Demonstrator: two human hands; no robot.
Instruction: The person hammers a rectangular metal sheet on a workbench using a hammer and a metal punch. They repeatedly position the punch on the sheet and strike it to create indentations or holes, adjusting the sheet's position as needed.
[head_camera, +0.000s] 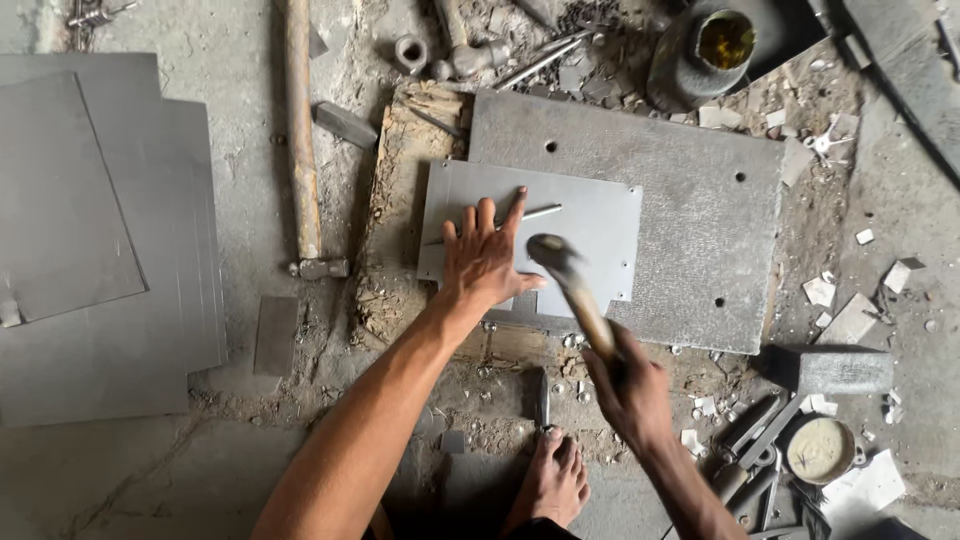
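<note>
Centrally: sheet (590, 215) on thick plate (700, 240), long axis left-right. Left hand (485, 262) spread flat on sheet, pinning rod (540, 212). Right hand (630, 385) fisted on hammer (570, 285), head just right of the fingers.

Hammer (572, 290) blurred above right hand (628, 385); head shape unclear. Left hand (483, 260) hides part of thin rod (530, 213) beneath fingers.

Plate's right half (700, 230) open; scrap bits (830, 290) & tools (760, 450) crowd right side
</note>
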